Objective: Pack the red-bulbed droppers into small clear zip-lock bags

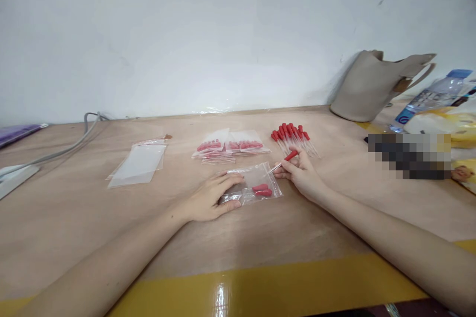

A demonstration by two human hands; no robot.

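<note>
A clear zip bag [247, 183] lies flat with two red rubber bulbs [262, 190] inside it. My left hand [213, 195] rests on the bag's left end, its fingers stretched out and its thumb apart. Between the thumb and fingers of my right hand [301, 176] is a dropper with a red bulb [291, 155]. Its clear tube slants down to the left, with the tip at the bag's right edge. Just behind that hand, a bunch of similar red-topped droppers [290, 133] is spread on the table.
Filled bags with red bulbs [211, 146] lie in the middle behind my hands. Flat unfilled bags [136, 163] are at the left, near a grey cable [70, 148]. A beige bag [366, 86], a water bottle [427, 101] and yellow packaging [441, 124] stand at the right by the wall.
</note>
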